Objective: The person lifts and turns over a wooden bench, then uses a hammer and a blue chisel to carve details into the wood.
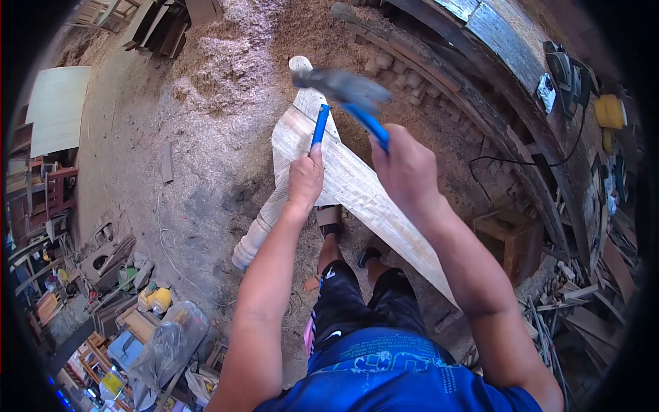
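My right hand is closed around the blue handle of a claw hammer, whose dark head is blurred by motion. The hammer head hangs over the narrow far end of a pale wooden workpiece. My left hand grips a slim blue-handled tool over the workpiece; its handle points away from me and its working end is hidden. The workpiece has a broad flat board, a rounded far tip and a turned, ringed leg reaching toward the lower left.
Wood shavings cover the ground ahead. A long weathered timber with a power tool and dark cord runs along the right. Scrap wood lies at lower right, a plastic bag and clutter at lower left. My feet stand close to the workpiece.
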`<action>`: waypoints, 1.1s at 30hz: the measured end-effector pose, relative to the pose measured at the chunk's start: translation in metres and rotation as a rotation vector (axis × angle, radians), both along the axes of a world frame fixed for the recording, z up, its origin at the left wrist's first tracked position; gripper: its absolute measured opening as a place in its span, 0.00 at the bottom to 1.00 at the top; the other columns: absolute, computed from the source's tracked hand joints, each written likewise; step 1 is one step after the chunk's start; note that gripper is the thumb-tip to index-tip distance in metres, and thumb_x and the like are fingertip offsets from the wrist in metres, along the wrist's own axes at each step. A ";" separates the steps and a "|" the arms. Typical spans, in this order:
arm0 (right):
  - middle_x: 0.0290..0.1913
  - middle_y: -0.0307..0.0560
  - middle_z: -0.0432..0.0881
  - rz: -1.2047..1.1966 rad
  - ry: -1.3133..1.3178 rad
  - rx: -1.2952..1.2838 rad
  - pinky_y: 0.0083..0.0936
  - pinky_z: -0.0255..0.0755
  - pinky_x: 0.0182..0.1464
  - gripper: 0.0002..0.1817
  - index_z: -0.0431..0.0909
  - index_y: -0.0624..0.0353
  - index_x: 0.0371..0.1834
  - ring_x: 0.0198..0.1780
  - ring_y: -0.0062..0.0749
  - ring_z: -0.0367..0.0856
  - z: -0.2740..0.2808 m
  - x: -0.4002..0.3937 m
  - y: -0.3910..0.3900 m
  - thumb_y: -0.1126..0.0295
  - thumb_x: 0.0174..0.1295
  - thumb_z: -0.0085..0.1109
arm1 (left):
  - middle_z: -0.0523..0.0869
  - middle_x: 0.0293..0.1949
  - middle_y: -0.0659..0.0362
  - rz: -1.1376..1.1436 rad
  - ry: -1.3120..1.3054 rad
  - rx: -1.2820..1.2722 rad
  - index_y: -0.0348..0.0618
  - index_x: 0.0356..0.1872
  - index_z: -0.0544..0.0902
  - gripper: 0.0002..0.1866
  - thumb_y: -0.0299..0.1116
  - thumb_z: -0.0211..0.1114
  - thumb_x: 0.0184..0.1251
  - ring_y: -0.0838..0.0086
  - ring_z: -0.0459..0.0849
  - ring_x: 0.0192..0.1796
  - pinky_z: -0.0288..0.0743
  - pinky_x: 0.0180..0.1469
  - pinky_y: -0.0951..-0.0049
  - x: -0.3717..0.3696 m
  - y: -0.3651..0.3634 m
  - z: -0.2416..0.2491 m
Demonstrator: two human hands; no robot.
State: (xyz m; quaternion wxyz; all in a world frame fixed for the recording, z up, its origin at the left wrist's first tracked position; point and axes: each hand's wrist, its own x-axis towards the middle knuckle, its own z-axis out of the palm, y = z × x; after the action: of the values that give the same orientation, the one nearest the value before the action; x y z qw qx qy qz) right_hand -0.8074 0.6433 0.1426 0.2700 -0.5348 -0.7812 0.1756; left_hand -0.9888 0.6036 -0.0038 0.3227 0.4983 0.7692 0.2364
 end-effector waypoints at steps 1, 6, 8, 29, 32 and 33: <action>0.29 0.54 0.81 0.001 -0.229 -0.136 0.45 0.75 0.30 0.08 0.71 0.58 0.36 0.30 0.53 0.82 -0.014 0.004 0.001 0.65 0.65 0.57 | 0.80 0.25 0.33 0.000 -0.004 -0.001 0.28 0.28 0.81 0.34 0.54 0.43 0.77 0.38 0.82 0.33 0.73 0.35 0.47 0.001 -0.005 -0.004; 0.28 0.53 0.81 -0.055 -0.258 -0.147 0.45 0.75 0.31 0.08 0.71 0.58 0.36 0.29 0.53 0.82 -0.009 0.002 -0.002 0.65 0.65 0.57 | 0.81 0.26 0.32 -0.030 -0.049 -0.018 0.27 0.30 0.81 0.35 0.54 0.43 0.77 0.37 0.82 0.35 0.74 0.38 0.46 0.001 -0.003 0.003; 0.27 0.53 0.79 -0.023 0.119 0.097 0.42 0.74 0.29 0.07 0.73 0.57 0.39 0.27 0.51 0.81 0.011 -0.002 0.000 0.69 0.62 0.60 | 0.81 0.27 0.32 0.016 0.002 -0.073 0.28 0.30 0.82 0.35 0.55 0.42 0.77 0.37 0.82 0.37 0.75 0.41 0.46 0.004 -0.001 0.001; 0.31 0.53 0.82 -0.047 -0.118 -0.074 0.49 0.76 0.35 0.09 0.70 0.57 0.34 0.34 0.55 0.83 -0.015 0.006 -0.011 0.64 0.65 0.55 | 0.82 0.29 0.32 -0.014 0.038 -0.061 0.27 0.27 0.82 0.36 0.54 0.41 0.77 0.37 0.82 0.38 0.74 0.44 0.45 0.006 0.003 0.006; 0.32 0.54 0.82 -0.045 -0.346 -0.275 0.49 0.76 0.36 0.10 0.69 0.57 0.35 0.34 0.55 0.83 -0.033 0.011 -0.006 0.63 0.65 0.54 | 0.82 0.29 0.32 -0.017 0.070 -0.047 0.27 0.26 0.82 0.36 0.54 0.41 0.77 0.37 0.82 0.38 0.75 0.43 0.46 0.009 0.002 0.007; 0.31 0.54 0.82 -0.079 -0.326 -0.285 0.49 0.76 0.36 0.10 0.69 0.57 0.35 0.34 0.55 0.83 -0.029 0.012 -0.009 0.62 0.66 0.54 | 0.82 0.29 0.32 -0.018 0.084 -0.039 0.27 0.26 0.82 0.36 0.53 0.41 0.77 0.37 0.83 0.38 0.75 0.42 0.46 0.008 0.002 0.005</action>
State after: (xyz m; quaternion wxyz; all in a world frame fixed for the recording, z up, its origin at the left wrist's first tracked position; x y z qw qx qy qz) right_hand -0.7951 0.6340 0.1140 0.0687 -0.6191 -0.7602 0.1848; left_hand -0.9811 0.6055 0.0013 0.3022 0.5084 0.7819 0.1972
